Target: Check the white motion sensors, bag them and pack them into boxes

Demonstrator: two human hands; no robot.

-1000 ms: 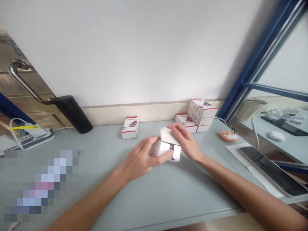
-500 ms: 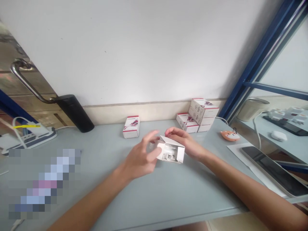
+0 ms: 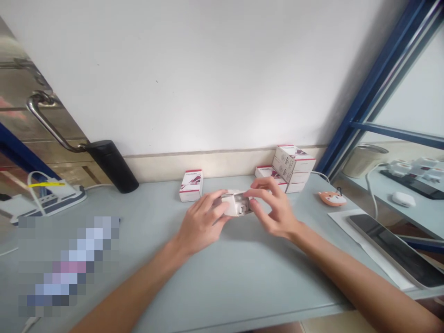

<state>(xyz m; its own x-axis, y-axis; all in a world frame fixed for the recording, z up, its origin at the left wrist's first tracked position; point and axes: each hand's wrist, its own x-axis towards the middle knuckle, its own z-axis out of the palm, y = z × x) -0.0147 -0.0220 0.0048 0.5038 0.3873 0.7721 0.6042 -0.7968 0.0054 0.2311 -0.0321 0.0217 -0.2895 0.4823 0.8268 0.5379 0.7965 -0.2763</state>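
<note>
— Where's the box (image 3: 236, 204)?
— Toward the tabletop's (image 3: 243, 277) back edge, mid-width, between both hands. The left hand (image 3: 203, 222) has its grip clamped on the box's left end.
— And the right hand (image 3: 275, 210)?
— Grip apart, fingertips touching the right end.

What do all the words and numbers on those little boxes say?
No text here can be read.
On the small white box being held: no print readable.
On the red-and-white box by the wall: print too blurred.
On the stacked boxes at the right: labels and marks too small to read.
</note>
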